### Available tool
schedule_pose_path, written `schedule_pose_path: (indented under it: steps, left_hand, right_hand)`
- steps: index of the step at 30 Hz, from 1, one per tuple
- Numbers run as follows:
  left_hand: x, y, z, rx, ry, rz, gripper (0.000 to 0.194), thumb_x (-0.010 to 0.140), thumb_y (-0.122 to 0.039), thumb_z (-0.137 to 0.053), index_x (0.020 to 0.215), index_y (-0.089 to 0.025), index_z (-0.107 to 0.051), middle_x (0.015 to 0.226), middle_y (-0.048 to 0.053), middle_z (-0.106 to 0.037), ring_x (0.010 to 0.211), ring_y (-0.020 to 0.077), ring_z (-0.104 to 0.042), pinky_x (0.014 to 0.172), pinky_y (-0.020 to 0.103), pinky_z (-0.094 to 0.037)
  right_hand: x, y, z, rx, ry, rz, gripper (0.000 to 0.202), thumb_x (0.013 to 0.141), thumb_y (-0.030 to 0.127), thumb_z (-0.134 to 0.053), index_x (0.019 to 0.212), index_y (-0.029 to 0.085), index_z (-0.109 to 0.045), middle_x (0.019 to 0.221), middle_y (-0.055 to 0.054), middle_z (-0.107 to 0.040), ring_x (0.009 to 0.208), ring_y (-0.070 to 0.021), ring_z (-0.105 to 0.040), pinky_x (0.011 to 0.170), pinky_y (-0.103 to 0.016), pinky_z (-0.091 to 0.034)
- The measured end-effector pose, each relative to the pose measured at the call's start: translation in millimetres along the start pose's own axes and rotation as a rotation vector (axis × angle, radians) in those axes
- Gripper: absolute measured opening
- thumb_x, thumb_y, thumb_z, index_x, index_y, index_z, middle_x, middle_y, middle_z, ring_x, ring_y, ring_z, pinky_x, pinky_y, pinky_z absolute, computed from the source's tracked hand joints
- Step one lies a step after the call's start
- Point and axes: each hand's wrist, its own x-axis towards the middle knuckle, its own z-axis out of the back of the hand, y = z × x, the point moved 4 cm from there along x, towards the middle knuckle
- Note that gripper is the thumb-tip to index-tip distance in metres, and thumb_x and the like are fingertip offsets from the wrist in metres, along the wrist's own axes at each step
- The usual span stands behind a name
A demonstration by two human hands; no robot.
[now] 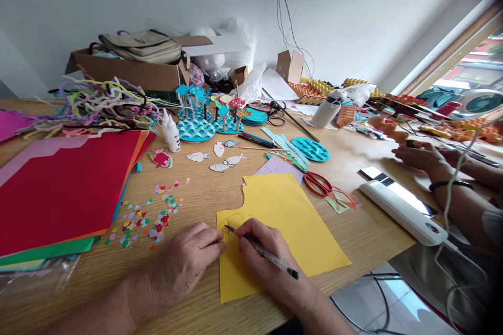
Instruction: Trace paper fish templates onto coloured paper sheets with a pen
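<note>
Yellow sheet (298, 225), lower centre of frame. Right hand (264, 245) pinches pen (273, 258), tip at pencil-thin outline (237, 216); left hand (186, 255), unclenched, barely overlaps left edge. Light pressure might let paper skid, spoiling line.

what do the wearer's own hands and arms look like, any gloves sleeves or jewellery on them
Both the left hand and the right hand are bare, with no gloves. No sleeve shows on the left forearm or the right forearm. No watch, bracelet or ring can be seen.
</note>
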Motion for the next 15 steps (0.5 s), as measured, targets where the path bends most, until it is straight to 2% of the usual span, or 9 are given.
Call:
schedule_pose_path:
  steps: [15]
  left_hand:
    - [1.1, 0.4, 0.1, -0.015, 0.029, 0.014, 0.038, 0.084, 0.002, -0.035, 0.104, -0.018, -0.059, 0.102, 0.005, -0.061, 0.086, 0.0184, -0.054, 0.075, 0.029, -0.049]
  right_hand:
    - [-0.3, 2.1, 0.4, 0.01, 0.018, 0.008, 0.016, 0.074, 0.01, -0.045, 0.077, 0.018, -0.058, 0.061, 0.003, -0.055, 0.053, -0.0103, -0.048, 0.053, -0.02, -0.037]
